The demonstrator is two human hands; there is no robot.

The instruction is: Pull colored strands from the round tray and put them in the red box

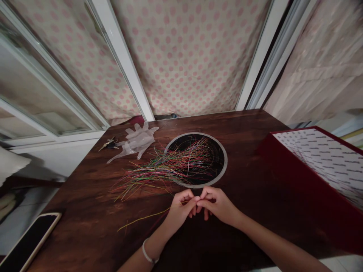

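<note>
My left hand (180, 209) is closed in a pinch on a thin yellow wire (144, 218), whose loose length trails left over the table. Thumb and fingers of my right hand (219, 206) are pinched together too, touching the left fingertips; what lies between them is too small to make out. Just beyond both hands spreads a loose bundle of thin coloured wires (170, 164), in red, green, yellow and white. It lies partly on a round black plate with a grey rim (226, 166) and partly on the wood.
A clear plastic glove (137, 140) and some keys (110, 144) lie at the back left of the dark wooden table (246, 151). A phone (34, 241) rests at the front left edge. On the right stands a large red box (306, 189) with a patterned white inside.
</note>
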